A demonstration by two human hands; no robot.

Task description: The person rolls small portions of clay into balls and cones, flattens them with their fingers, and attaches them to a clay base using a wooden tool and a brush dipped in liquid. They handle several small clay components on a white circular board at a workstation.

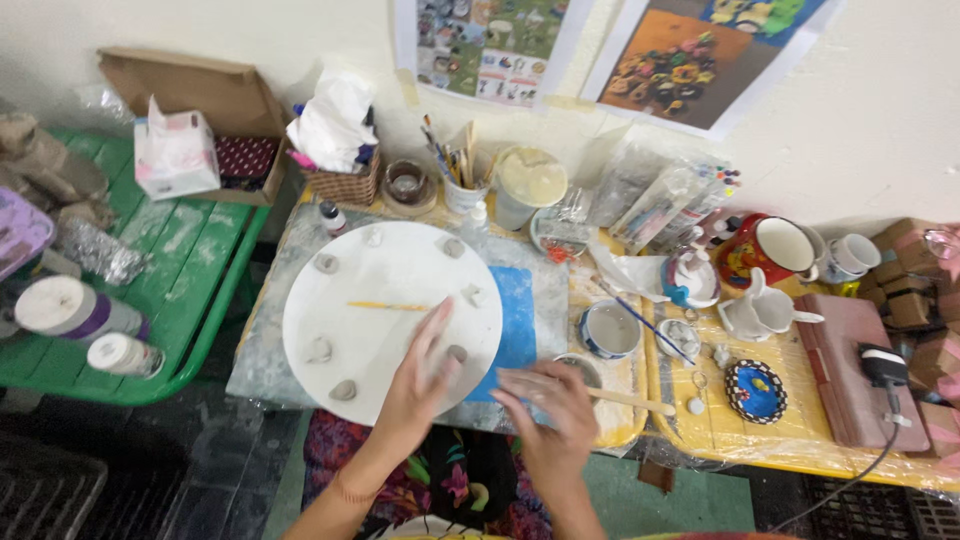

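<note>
Head view: the left hand (420, 385) lies open and flat, fingers spread, on the lower right part of a white disc (392, 318) that rests on the worktable (255, 370). 7 small grey clay lumps (343, 390) sit around the disc's rim, and a thin yellow stick (388, 306) lies across its middle. The right hand (555, 415) is just beside the disc's right edge, over a blue mat (515, 320), its fingers blurred; whether it grips anything cannot be told. A wooden tool (630, 400) lies just right of that hand, near a small blue-rimmed bowl (610, 330). Further right are a white pitcher (762, 312), a red mug (770, 250) and a blue patterned dish (755, 390). A jar of brushes (460, 175) stands behind the disc. A green table (180, 260) stands at left with a tissue box (175, 155).
</note>
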